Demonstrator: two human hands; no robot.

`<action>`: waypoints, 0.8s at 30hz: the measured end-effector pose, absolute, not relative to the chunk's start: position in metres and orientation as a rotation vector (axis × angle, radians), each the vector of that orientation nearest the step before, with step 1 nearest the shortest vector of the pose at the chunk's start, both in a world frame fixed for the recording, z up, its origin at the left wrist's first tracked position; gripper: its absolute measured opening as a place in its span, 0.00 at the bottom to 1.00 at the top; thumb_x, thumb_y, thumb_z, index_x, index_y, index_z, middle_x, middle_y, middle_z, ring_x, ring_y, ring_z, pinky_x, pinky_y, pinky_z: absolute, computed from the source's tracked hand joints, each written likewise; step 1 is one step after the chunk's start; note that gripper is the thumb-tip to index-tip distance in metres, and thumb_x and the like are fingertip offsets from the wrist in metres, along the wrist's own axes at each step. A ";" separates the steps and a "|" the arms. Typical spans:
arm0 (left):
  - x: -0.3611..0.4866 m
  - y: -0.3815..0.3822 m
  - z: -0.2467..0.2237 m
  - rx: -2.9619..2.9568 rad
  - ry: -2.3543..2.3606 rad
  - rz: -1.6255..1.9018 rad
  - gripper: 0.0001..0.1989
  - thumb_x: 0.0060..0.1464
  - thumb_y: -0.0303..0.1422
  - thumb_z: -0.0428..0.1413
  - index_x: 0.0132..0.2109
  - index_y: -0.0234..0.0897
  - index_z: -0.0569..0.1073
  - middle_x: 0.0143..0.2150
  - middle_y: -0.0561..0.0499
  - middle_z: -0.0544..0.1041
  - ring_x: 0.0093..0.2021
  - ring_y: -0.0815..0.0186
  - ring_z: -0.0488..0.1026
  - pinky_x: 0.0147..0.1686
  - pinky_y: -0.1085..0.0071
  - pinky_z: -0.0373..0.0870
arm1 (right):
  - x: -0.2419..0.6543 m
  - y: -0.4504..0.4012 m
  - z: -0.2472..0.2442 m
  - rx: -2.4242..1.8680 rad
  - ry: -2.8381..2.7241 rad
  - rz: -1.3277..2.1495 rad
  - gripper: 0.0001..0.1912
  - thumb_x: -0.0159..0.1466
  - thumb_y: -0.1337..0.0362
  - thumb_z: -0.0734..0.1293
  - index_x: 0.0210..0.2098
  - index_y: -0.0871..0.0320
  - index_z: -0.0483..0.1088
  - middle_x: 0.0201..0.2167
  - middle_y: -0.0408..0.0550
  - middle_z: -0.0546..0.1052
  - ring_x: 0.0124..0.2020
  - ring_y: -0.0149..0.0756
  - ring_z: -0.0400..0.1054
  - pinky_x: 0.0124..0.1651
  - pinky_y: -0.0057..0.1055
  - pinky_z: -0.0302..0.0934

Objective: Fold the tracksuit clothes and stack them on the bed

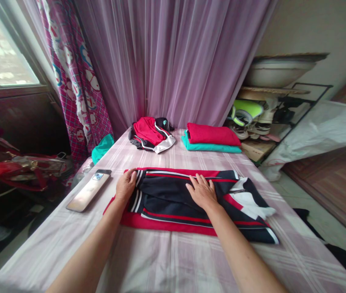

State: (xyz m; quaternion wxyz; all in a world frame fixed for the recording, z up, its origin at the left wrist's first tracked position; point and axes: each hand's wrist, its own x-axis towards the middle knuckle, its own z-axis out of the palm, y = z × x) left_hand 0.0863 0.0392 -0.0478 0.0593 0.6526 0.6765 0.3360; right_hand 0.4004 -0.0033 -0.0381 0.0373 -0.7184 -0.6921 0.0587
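Note:
A navy, red and white track jacket (173,197) lies flat on the table, its sleeves folded inward over the body. Its white collar part (252,205) points to the right and its striped hem to the left. My left hand (126,185) is at the hem's far left corner, fingers closed on the cloth edge. Flat on the navy middle of the jacket rests my right hand (202,191), with fingers spread.
A phone (90,191) lies on the checked tablecloth (142,260) at left. Farther back are a crumpled red and black garment (148,132) and a folded red garment (212,134) on a folded teal one (211,148). A shoe rack (261,122) stands right, curtains (173,61) behind.

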 end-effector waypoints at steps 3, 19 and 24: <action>0.087 0.040 -0.049 2.057 1.974 0.979 0.20 0.63 0.41 0.45 0.54 0.42 0.76 0.50 0.48 0.81 0.51 0.59 0.76 0.52 0.64 0.71 | 0.413 -0.007 -0.039 -2.242 -2.092 0.206 0.31 0.72 0.47 0.49 0.70 0.52 0.55 0.72 0.54 0.52 0.73 0.46 0.43 0.69 0.55 0.38; 0.096 0.036 -0.042 2.234 2.072 0.618 0.22 0.65 0.40 0.46 0.62 0.45 0.69 0.65 0.45 0.70 0.62 0.54 0.67 0.59 0.54 0.65 | 0.425 -0.018 -0.034 -2.253 -2.076 0.158 0.31 0.72 0.48 0.49 0.70 0.51 0.54 0.72 0.52 0.52 0.72 0.44 0.43 0.70 0.53 0.36; 0.100 0.036 -0.035 2.241 2.125 0.528 0.21 0.65 0.38 0.46 0.61 0.45 0.70 0.64 0.46 0.71 0.60 0.54 0.69 0.58 0.54 0.66 | 0.453 -0.023 -0.047 -2.407 -1.931 0.037 0.31 0.72 0.49 0.48 0.70 0.53 0.55 0.72 0.53 0.54 0.72 0.45 0.46 0.70 0.49 0.38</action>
